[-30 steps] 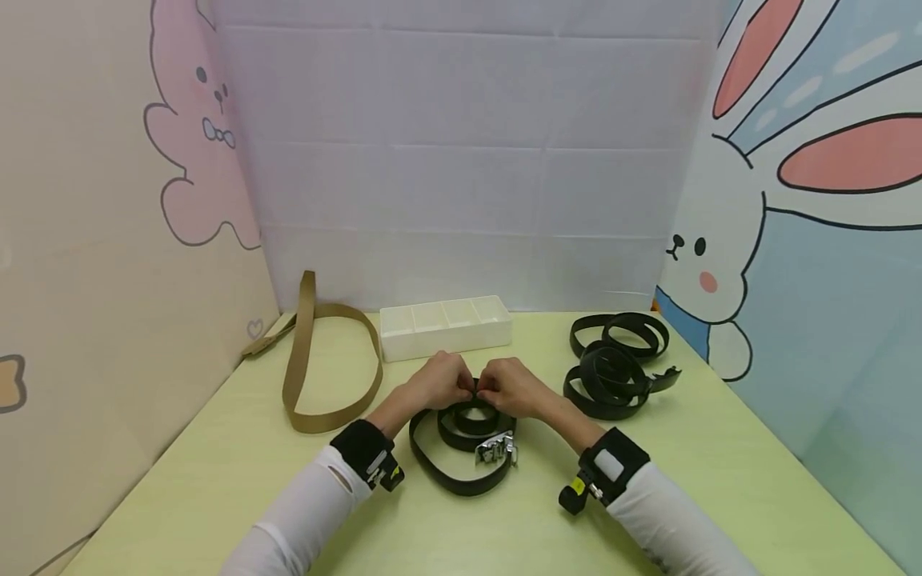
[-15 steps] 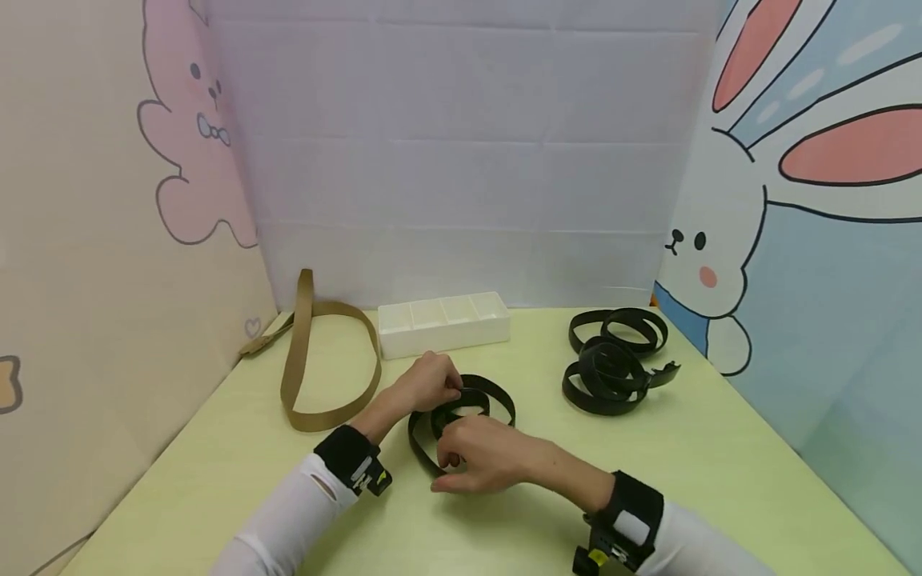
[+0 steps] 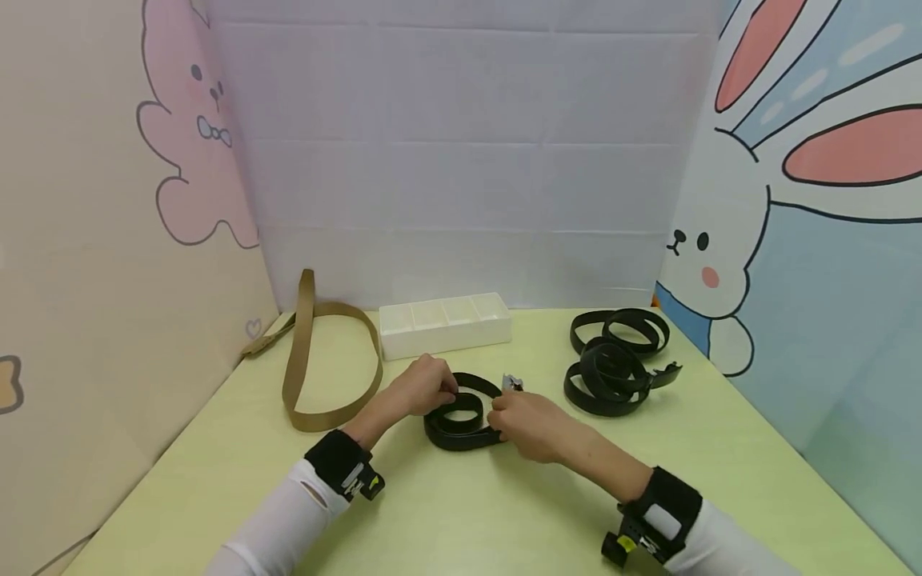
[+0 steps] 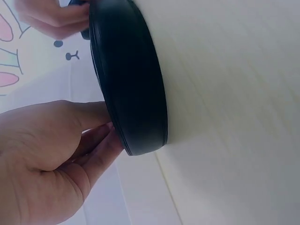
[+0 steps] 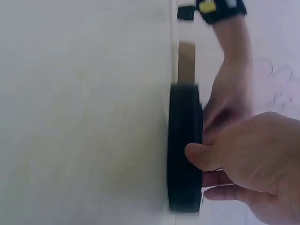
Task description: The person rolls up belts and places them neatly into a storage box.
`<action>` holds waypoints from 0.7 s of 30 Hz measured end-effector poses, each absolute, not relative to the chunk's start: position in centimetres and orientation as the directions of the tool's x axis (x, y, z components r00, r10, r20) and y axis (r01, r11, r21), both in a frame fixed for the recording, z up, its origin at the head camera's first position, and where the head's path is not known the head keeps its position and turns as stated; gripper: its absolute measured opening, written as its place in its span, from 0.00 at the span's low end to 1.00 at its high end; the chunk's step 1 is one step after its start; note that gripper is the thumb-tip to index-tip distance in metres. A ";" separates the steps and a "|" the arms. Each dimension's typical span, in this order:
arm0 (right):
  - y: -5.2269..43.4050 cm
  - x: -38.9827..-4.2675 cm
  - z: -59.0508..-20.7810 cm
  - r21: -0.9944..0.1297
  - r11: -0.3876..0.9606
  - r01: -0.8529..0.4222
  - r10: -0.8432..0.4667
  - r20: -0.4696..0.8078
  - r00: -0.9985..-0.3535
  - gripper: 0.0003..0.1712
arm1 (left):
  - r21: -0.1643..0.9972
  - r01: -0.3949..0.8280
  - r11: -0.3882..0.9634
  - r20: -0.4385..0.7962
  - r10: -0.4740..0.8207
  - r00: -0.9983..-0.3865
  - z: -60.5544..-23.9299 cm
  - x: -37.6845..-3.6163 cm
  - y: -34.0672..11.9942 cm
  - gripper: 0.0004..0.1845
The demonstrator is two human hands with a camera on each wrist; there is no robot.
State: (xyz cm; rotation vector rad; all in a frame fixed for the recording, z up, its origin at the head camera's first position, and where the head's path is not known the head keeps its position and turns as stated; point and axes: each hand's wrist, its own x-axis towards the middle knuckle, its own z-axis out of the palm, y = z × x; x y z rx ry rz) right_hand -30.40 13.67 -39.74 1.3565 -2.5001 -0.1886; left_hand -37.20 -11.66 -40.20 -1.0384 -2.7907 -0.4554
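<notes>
I'm seeing both hands pinching the coiled black leather belt (image 3: 461,416) on the pale green table (image 3: 446,512): left hand (image 3: 425,388) fingers clamped on its far-left edge, right hand (image 3: 526,424) clamped beside the silver buckle (image 3: 512,384).

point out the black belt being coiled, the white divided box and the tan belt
black belt (image 3: 455,424), head view, on the near curve of the coil between the hands
white divided box (image 3: 446,338), head view, on its front wall
tan belt (image 3: 294,376), head view, on the left side of its loop
</notes>
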 end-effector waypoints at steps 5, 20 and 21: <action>16.3 -33.6 -40.7 0.284 0.618 -0.733 -0.785 0.272 -0.556 0.08 | 0.251 0.659 0.709 0.220 0.621 -0.752 -40.5 -36.8 -12.3 0.03; 13.5 -31.1 -39.4 0.014 0.534 -0.845 -0.838 0.143 -0.527 0.14 | 0.208 0.662 0.720 0.268 0.609 -0.746 -40.3 -36.6 -12.3 0.03; 12.8 -30.7 -39.3 -0.003 0.520 -0.854 -0.846 0.140 -0.515 0.10 | 0.204 0.659 0.724 0.266 0.607 -0.749 -40.3 -36.6 -12.3 0.03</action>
